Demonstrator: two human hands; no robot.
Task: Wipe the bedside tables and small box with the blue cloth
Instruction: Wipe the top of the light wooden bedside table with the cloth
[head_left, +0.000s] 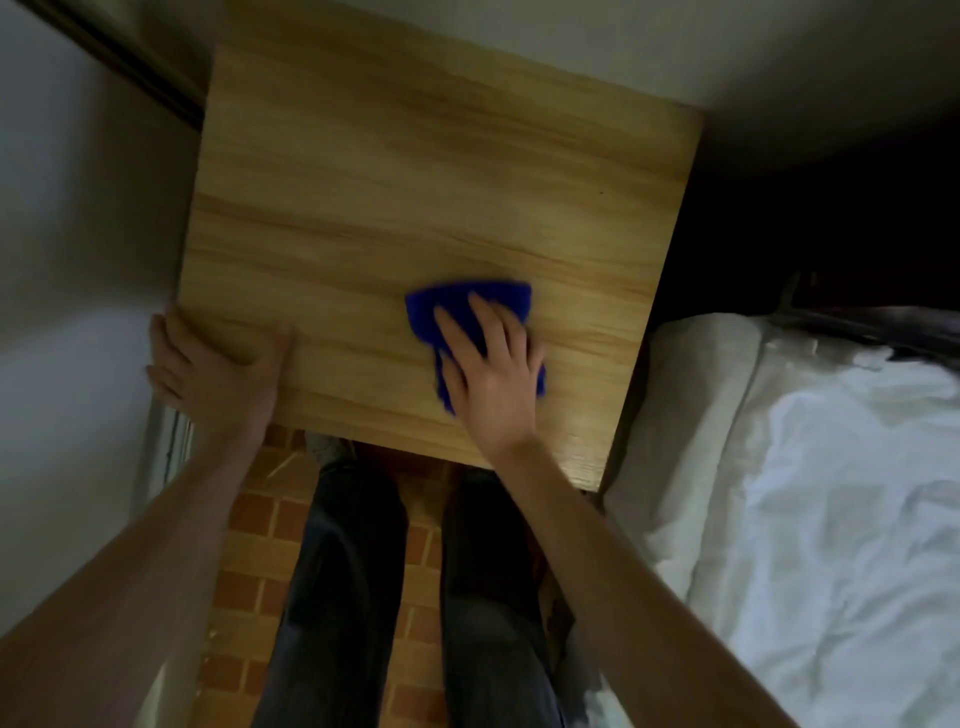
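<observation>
The wooden bench (415, 171) filled the upper middle of the head view, its grain running side to side and its top bare apart from the blue cloth (467, 299), which lay toward the 5 o'clock part of the surface, short of the near edge. The right hand (491, 364) lay flat on the cloth with fingers spread and pointing toward 11 o'clock, its grip released rather than clenched, palm pressing the cloth to the wood; cloth showed beyond the fingertips and on either side of the palm. The left hand (218, 364) was at the bench's 7 o'clock corner, thumb on top and fingers wrapped over the left edge, its grip grasping that corner. At 3 o'clock, just beside the bench, lay a bed (831, 493) with rumpled white bedding. Below the bench's near edge stood the person's dark trouser legs (353, 571) on a brick-patterned floor (249, 545).
</observation>
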